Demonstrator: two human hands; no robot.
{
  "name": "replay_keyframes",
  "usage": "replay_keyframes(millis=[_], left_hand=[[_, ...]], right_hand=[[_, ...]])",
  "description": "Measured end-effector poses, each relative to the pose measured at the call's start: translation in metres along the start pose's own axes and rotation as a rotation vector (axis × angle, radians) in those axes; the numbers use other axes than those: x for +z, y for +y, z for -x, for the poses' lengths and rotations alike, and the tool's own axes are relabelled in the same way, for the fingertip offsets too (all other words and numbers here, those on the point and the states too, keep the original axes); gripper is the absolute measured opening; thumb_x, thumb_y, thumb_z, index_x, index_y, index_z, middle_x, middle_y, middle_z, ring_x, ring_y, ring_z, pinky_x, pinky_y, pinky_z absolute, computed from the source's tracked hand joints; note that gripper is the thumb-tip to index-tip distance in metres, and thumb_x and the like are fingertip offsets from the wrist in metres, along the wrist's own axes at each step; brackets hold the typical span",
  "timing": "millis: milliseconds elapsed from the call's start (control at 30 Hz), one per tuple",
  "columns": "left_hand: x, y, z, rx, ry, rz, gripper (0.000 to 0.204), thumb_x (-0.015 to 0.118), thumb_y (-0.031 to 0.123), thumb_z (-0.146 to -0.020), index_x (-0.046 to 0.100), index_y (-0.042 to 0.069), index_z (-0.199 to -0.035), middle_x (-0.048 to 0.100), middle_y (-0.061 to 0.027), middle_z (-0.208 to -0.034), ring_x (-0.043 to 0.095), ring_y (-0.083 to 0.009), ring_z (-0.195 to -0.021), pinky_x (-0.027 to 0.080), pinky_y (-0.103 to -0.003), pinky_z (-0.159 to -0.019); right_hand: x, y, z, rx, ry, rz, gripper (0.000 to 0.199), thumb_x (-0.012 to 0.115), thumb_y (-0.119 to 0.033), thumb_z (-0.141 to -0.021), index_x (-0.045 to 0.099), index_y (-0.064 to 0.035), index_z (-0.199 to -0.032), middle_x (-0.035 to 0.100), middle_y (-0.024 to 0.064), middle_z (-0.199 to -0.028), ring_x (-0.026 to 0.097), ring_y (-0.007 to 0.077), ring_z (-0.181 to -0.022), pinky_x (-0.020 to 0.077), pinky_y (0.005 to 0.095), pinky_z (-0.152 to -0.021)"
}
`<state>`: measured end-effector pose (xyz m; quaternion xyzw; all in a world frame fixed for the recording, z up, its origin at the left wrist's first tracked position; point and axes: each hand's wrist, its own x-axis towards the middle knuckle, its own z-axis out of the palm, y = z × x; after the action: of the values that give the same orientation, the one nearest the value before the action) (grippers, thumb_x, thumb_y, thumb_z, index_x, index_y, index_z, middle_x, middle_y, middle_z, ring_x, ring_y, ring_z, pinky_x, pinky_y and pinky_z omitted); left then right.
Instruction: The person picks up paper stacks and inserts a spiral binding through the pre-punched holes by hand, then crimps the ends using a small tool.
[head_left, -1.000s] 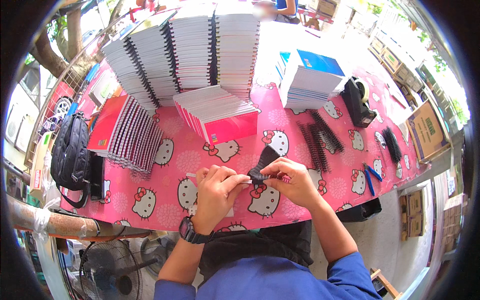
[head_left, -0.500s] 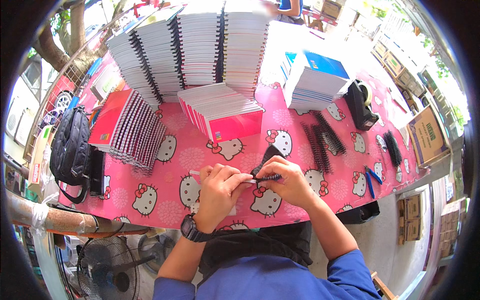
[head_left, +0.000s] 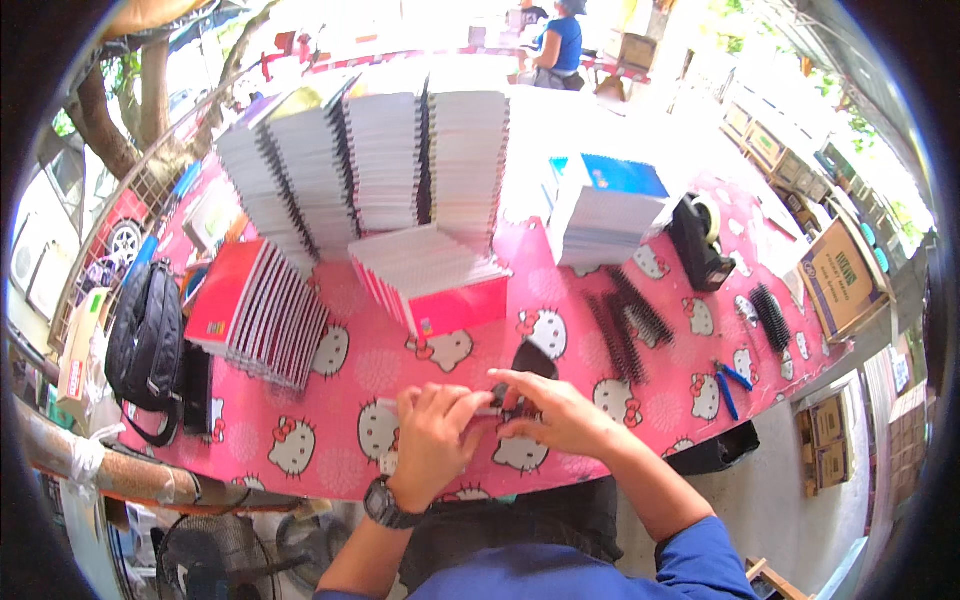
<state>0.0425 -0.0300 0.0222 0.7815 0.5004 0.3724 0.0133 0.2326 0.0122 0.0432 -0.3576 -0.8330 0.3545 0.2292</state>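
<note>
My left hand (head_left: 437, 432), with a dark watch (head_left: 384, 502) on its wrist, is above the near middle of the table. Its fingers are pinched together on a small pale, narrow piece (head_left: 487, 411) whose kind I cannot make out. Just to the right, my right hand (head_left: 562, 418) has its thumb and fingers spread apart. A small dark thing (head_left: 512, 399) lies between the two hands, blurred and partly covered by the fingers. Just beyond my right fingers is a black flat piece (head_left: 535, 359).
Red spiral notebooks (head_left: 262, 320) and tall notebook stacks (head_left: 385, 165) stand left and behind. A pink-covered stack (head_left: 450, 307) lies ahead. Rightward are a blue-topped stack (head_left: 610, 215), black binding coils (head_left: 630, 325), a tape dispenser (head_left: 703, 243) and blue-handled pliers (head_left: 730, 388).
My right fingers have spread apart from their earlier pinch beside my left hand. The left hand stays pinched. The whole view has tilted upward, showing more of a person in blue beyond the table.
</note>
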Motion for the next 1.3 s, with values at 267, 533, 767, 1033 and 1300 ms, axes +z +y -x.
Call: replay_keyframes(millis=[267,533,767,1033,1300], left_hand=[[0.003,-0.005,0.003,0.112,-0.145,0.060,0.017,0.067,0.025,-0.077,0.062,0.013,-0.089,0.059,0.0009,-0.085,0.054,-0.0190,-0.081,0.037,-0.034,-0.075],[-0.005,-0.006,0.001,0.139,-0.161,0.100,0.021,0.067,0.030,-0.076,0.064,0.014,-0.089,0.062,0.0024,-0.090,0.056,-0.0159,-0.085,0.036,-0.033,-0.078],[-0.003,-0.012,-0.001,0.208,-0.093,-0.002,0.025,0.073,0.030,-0.070,0.064,0.015,-0.089,0.062,0.0030,-0.089,0.056,-0.0156,-0.086,0.037,-0.032,-0.084],[0.000,-0.041,0.019,0.027,-0.113,0.134,0.027,0.080,0.022,-0.055,0.064,0.017,-0.075,0.061,0.0048,-0.077,0.056,-0.0147,-0.082,0.020,-0.049,-0.100],[0.001,-0.035,0.009,-0.031,-0.077,0.231,0.024,0.081,0.021,-0.057,0.063,0.016,-0.074,0.060,0.0053,-0.073,0.056,-0.0149,-0.081,0.019,-0.049,-0.100]], right_hand=[[-0.023,0.038,-0.012,-0.030,0.133,0.174,0.043,0.064,-0.028,-0.083,0.052,-0.0071,-0.118,0.058,0.0196,-0.110,0.055,0.0331,-0.105,0.0453,0.0408,-0.087],[-0.013,0.077,-0.012,-0.081,-0.077,0.472,0.073,0.077,-0.047,-0.062,0.052,-0.0139,-0.122,0.038,0.0219,-0.136,0.041,0.0414,-0.118,0.0370,0.0493,-0.097],[-0.013,0.077,-0.011,0.004,0.014,0.134,0.058,0.069,-0.049,-0.074,0.059,-0.0087,-0.115,0.049,0.0232,-0.125,0.044,0.0378,-0.116,0.0395,0.0444,-0.095],[0.011,0.045,0.002,0.059,-0.110,-0.290,0.044,0.063,-0.038,-0.083,0.064,-0.0012,-0.107,0.053,0.0166,-0.125,0.046,0.0293,-0.120,0.0348,0.0416,-0.100],[-0.006,0.046,-0.004,0.113,-0.043,-0.416,0.044,0.062,-0.038,-0.084,0.065,-0.0009,-0.106,0.054,0.0181,-0.125,0.057,0.0204,-0.101,0.0470,0.0343,-0.084]])
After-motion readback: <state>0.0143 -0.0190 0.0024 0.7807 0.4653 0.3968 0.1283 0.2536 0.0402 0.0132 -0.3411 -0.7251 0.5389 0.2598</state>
